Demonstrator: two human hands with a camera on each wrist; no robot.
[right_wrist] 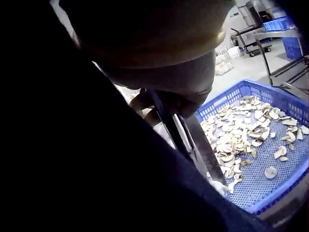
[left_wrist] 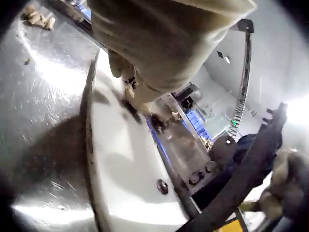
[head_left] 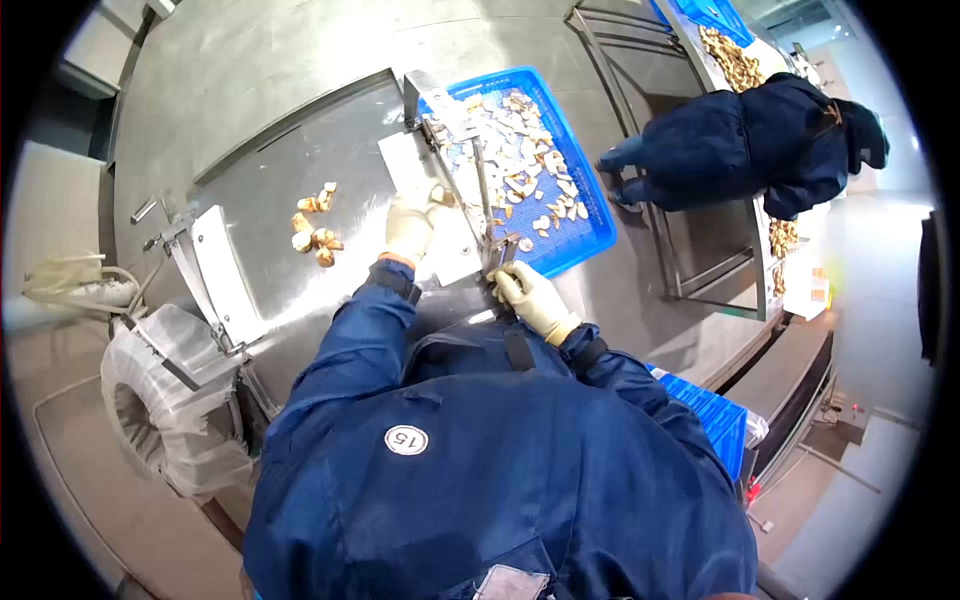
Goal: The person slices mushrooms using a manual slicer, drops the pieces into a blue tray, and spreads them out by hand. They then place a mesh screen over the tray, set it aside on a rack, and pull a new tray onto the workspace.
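Note:
My gloved left hand (head_left: 408, 228) is over a white cutting board (head_left: 402, 160) and pinches a mushroom (head_left: 441, 195) at its fingertips, close beside a long hinged blade (head_left: 453, 180). In the left wrist view the glove (left_wrist: 159, 43) hides most of that mushroom. At the near end of the blade, my gloved right hand (head_left: 537, 300) grips its handle, which the fingers partly cover. Beyond the blade, a blue mesh crate (head_left: 603, 225) holds many mushroom slices (right_wrist: 231, 140). Several whole brown-white mushrooms (head_left: 325, 240) lie on the steel table to the left.
A second white board on a bracket (head_left: 222, 275) is fixed at the left of the steel table (head_left: 290, 190). Plastic wrapping (head_left: 180, 400) covers a round object below it. Another person (head_left: 740, 145) stands at a table at right, with heaped mushrooms (head_left: 732, 60).

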